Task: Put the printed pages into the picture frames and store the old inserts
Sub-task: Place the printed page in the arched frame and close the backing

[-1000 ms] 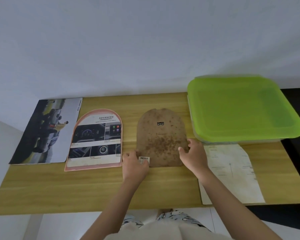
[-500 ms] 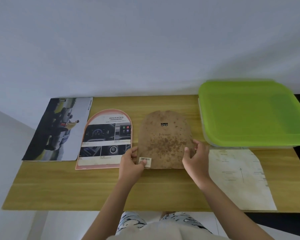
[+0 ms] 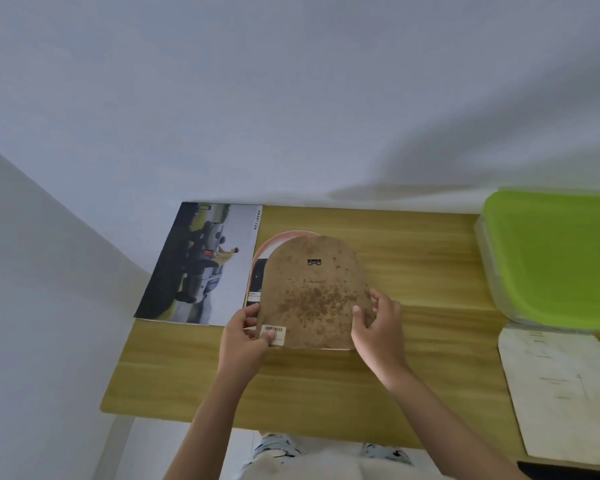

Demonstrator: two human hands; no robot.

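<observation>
I see a light wooden table [image 3: 413,258] pushed against a plain pale wall [image 3: 291,98], with a second wall meeting it at the left. On the table I count two arched frames, one car print, one cream sheet and one lidded box. The brown backing [image 3: 312,292] of one frame, arched on top and speckled with darker spots, faces up near the table's middle, with a small black hanger [image 3: 314,262] high on it and a barcode label [image 3: 274,332] at its lower left corner. It overlaps the second, pink frame [image 3: 262,261], of which only the left edge shows. My left hand [image 3: 245,336] pinches the backing's lower left corner, thumb on the label; my right hand [image 3: 378,323] grips its lower right edge, thumb on top. The car print [image 3: 201,265] lies flat at the far left, touching the pink frame. The green-lidded box [image 3: 555,254] sits at the right, with the cream sheet [image 3: 565,393] just in front of it.
</observation>
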